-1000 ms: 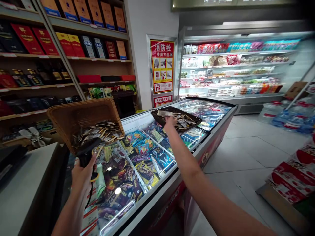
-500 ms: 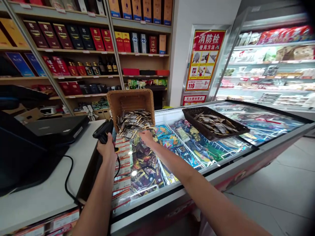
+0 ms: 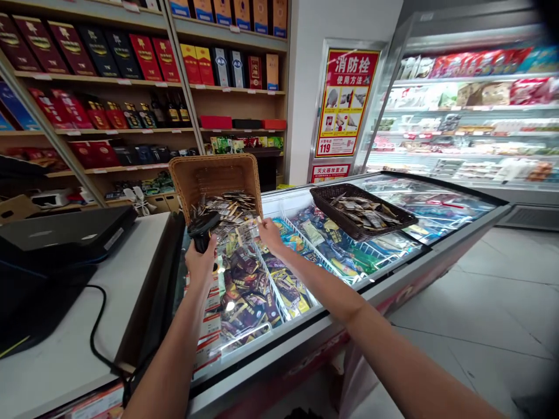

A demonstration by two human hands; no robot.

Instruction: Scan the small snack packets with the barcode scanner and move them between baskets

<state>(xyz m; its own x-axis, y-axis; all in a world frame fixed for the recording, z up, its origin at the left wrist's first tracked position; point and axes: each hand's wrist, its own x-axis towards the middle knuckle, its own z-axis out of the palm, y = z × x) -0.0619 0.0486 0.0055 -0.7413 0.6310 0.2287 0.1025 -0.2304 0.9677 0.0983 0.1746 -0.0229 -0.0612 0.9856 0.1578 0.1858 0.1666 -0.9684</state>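
My left hand [image 3: 201, 261] is wrapped round the handle of a black barcode scanner [image 3: 202, 227]. Its head is over the front of a tan wicker basket [image 3: 213, 169], tipped with its opening toward me. Small flat packets [image 3: 231, 206] fill the basket's lower part and spill at its front. Close to the basket's right front corner, my right hand [image 3: 269, 235] pinches one small packet [image 3: 248, 230], which faces the scanner. My fingers partly cover that packet's edge.
Beneath both hands is a glass-topped chest freezer [image 3: 314, 323] with bagged goods in wire baskets. A dark woven tray [image 3: 321, 201] of similar packets rests on its glass. On the left, a white counter [image 3: 56, 326] carries black equipment and a cable [image 3: 96, 326].
My right hand has lifted from the packets with one pinched in its fingers. The scanner has turned and come in front of the basket. The view has shifted right.
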